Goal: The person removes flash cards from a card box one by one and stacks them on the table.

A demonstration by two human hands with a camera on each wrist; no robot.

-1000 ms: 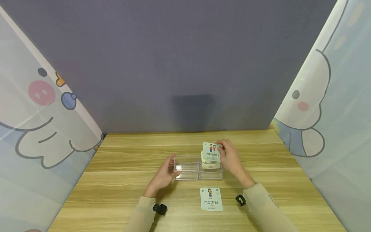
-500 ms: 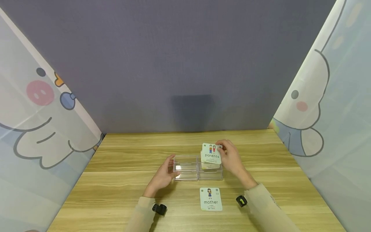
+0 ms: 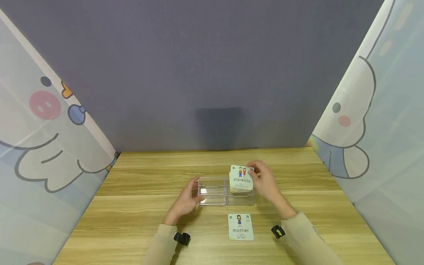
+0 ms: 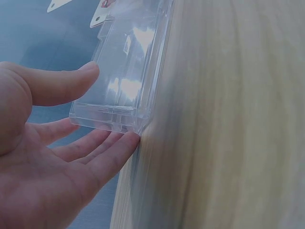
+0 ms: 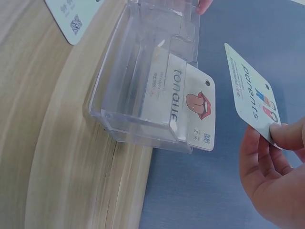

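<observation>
The "parents" card (image 3: pixel 241 181), pale and square with rounded corners, was above the right half of the clear plastic holder (image 3: pixel 213 200), its printed face turned toward the head camera. Of the hands, the right hand (image 3: pixel 266 184) pinched this card at its far right corner, thumb on the printed face and fingers behind. In the right wrist view the card was apart from the holder and from the "tongue" card (image 5: pixel 195 100). The latter stood tilted in the far compartment of the holder's right half, its upper part projecting above the wall; from the head it was mostly hidden behind the "parents" card. The left hand (image 3: pixel 184 201) gripped the holder's left end, thumb at the near side and fingers around toward the far side. Nearer the person, the "mother" card (image 3: pixel 240 232) lay face up on the wood-grained counter (image 3: pixel 149 191), apart from the holder's right half. Light sleeves (image 3: pixel 162 243) covered both forearms, with a black device (image 3: pixel 182 238) at each wrist. A dark grey panel (image 3: pixel 215 66) rose beyond the counter, flanked at left and right by pale cartoon-printed panels (image 3: pixel 351 106).
</observation>
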